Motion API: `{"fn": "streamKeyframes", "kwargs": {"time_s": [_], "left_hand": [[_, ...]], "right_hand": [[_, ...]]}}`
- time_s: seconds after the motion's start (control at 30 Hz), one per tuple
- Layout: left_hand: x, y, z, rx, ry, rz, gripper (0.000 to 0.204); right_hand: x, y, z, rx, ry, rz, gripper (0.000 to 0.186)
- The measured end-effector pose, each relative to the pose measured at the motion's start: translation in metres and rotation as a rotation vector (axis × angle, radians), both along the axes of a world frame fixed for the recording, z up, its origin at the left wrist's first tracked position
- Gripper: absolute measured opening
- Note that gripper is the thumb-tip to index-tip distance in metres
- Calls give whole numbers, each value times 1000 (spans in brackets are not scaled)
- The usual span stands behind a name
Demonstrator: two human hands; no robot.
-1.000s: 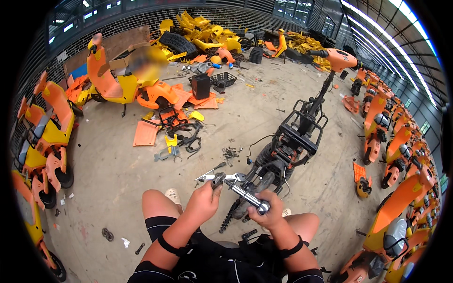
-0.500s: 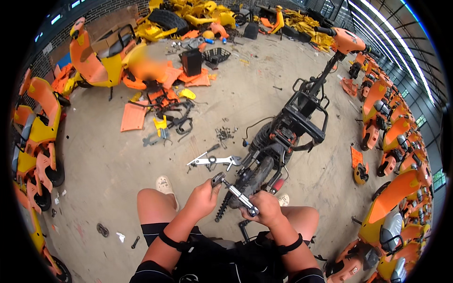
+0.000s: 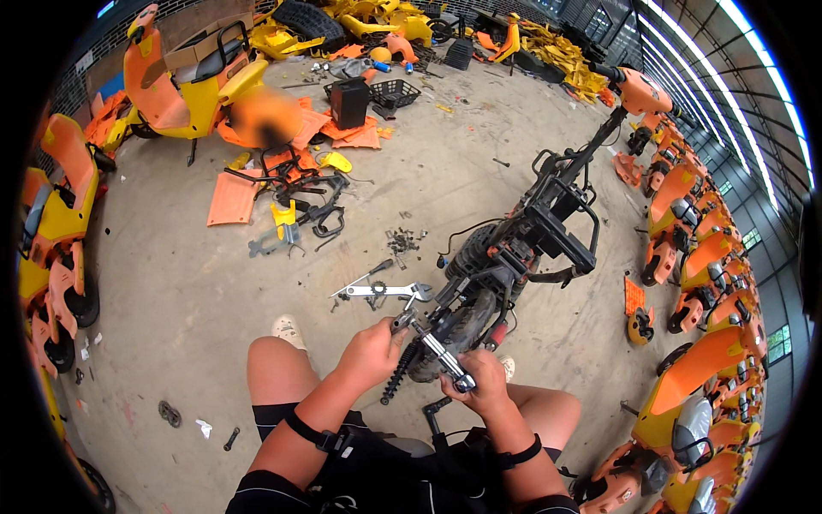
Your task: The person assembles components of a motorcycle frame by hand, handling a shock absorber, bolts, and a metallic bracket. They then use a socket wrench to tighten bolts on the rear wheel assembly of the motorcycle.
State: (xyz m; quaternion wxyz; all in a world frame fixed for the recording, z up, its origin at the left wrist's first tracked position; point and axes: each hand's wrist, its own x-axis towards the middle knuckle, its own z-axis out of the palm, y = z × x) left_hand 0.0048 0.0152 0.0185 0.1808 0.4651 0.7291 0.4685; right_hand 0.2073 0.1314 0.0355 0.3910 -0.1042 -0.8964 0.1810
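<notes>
My left hand [image 3: 372, 351] is closed around a ratchet head [image 3: 401, 321] at the upper end of a chrome tool. My right hand [image 3: 481, 377] grips the lower end of that chrome tool [image 3: 439, 349], which slants between both hands. Just beyond them stands a stripped black scooter frame [image 3: 548, 218] with an orange handlebar cover [image 3: 644, 92]. Its rear tyre [image 3: 473, 315] is between my knees, with a coil shock [image 3: 398, 377] hanging beside it. An adjustable wrench [image 3: 381, 291], a screwdriver [image 3: 368, 276] and small fasteners [image 3: 402, 240] lie on the floor beyond my hands.
Orange and yellow scooters stand on the left [image 3: 68, 197] and in long rows on the right [image 3: 693, 368]. Loose panels [image 3: 231, 195], black bracket parts [image 3: 321, 210], a black box [image 3: 349, 103] and a plastic basket [image 3: 398, 94] lie ahead. Piles of yellow bodywork [image 3: 565, 56] line the back.
The view has tilted, so surrounding objects sit higher in the picture. My hands have lowered the chrome tool slightly from a second ago, and its top now meets the piece in my left hand.
</notes>
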Motion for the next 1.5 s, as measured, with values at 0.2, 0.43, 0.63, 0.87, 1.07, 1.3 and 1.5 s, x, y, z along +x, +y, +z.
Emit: {"fn": "streamKeyframes", "kwargs": {"time_s": [0.2, 0.43, 0.63, 0.87, 1.07, 1.3, 1.5], "left_hand": [[6, 5, 5, 15, -27, 27, 26], [3, 4, -5, 61, -166, -18, 28], [4, 0, -7, -4, -419, -116, 32], [19, -4, -9, 111, -221, -48, 25], [20, -1, -7, 198, -17, 69, 29], [19, -6, -6, 83, -135, -37, 30], [25, -3, -10, 112, -141, -33, 30]], "right_hand": [[-2, -48, -24, -1165, 235, -176, 35], [1, -45, -15, -742, 77, -263, 40], [6, -39, -9, -536, 102, -230, 41], [15, -43, -1, -783, 36, -174, 37], [3, -51, -3, -1546, 390, 68, 33], [20, -25, -9, -235, 49, -41, 37], [22, -43, -10, -977, 220, -5, 33]]}}
